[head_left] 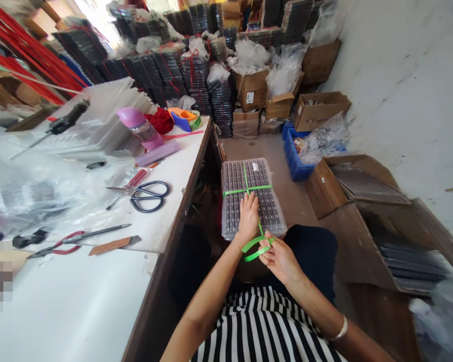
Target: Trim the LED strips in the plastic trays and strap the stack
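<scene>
A white desk [98, 296] runs along the person's left side, and stacks of dark bundled trays [196, 75] and cardboard boxes [319, 110] fill the floor beyond. An open cardboard box [362, 186] holding flat grey trays sits on the floor to the right, next to a blue crate [294, 161]. On the person's lap rests a stack of clear plastic trays [252, 196] filled with rows of small dark parts, crossed by a green strap [247, 188] tied lengthwise and across. The left hand [248, 216] lies flat on the near end of the stack, fingers spread over the strap, its grip open and pressing down rather than closed on anything. The right hand [277, 254], just off the stack's near edge, has its grip pinched shut on the loose looped end of the green strap. On the desk, well apart from both hands, lie black-handled scissors [145, 195], red-handled pliers [58, 246], a pink-capped bottle [139, 128] and crumpled clear plastic bags [33, 186]
</scene>
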`<control>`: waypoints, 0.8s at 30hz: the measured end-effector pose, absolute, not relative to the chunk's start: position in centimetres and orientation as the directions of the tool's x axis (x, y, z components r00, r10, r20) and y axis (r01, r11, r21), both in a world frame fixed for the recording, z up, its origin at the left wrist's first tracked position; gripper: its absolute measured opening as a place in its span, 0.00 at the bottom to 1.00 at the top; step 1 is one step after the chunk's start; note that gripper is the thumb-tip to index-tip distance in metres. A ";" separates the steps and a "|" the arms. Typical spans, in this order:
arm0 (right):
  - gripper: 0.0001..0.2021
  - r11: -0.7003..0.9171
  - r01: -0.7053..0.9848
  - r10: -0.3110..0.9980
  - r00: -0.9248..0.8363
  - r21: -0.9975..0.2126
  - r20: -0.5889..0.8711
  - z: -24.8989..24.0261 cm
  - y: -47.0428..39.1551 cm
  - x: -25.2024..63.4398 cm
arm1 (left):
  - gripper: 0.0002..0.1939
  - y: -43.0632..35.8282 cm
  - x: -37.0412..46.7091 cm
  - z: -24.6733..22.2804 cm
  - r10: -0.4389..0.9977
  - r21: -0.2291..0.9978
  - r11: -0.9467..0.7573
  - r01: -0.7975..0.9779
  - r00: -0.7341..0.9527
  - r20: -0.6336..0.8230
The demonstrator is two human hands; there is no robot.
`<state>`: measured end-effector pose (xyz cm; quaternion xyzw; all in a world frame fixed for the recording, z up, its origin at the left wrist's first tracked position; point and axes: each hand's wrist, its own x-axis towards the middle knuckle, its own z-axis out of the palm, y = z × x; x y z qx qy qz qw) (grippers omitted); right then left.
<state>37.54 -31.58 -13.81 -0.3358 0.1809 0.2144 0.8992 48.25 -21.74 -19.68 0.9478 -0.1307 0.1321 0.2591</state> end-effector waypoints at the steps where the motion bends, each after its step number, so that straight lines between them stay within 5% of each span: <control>1: 0.18 0.688 -0.508 0.269 0.842 -0.518 -0.468 -13.9 -31.7 37.6 | 0.19 -21.5 49.2 -19.2 -0.174 0.441 -0.849 -0.289 0.943 0.283; 7: 0.17 0.733 -0.475 0.245 0.852 -0.487 -0.462 -14.7 -32.6 37.9 | 0.16 -19.4 57.1 -14.9 -0.350 0.338 -0.888 -0.312 0.935 -0.058; 14: 0.17 0.765 -0.446 0.204 0.852 -0.465 -0.481 -15.7 -34.7 37.8 | 0.15 -19.4 64.1 -11.5 -0.522 0.323 -0.853 -0.410 0.689 -0.503; 19: 0.20 0.785 -0.407 0.157 0.860 -0.468 -0.485 -15.5 -35.9 37.8 | 0.15 -18.7 64.1 -11.0 -0.552 0.311 -0.827 -0.468 0.577 -0.602; 24: 0.23 0.790 -0.386 0.110 0.854 -0.476 -0.509 -16.1 -36.3 37.8 | 0.15 -18.6 61.9 -9.5 -0.507 0.177 -0.845 -0.505 0.653 -0.562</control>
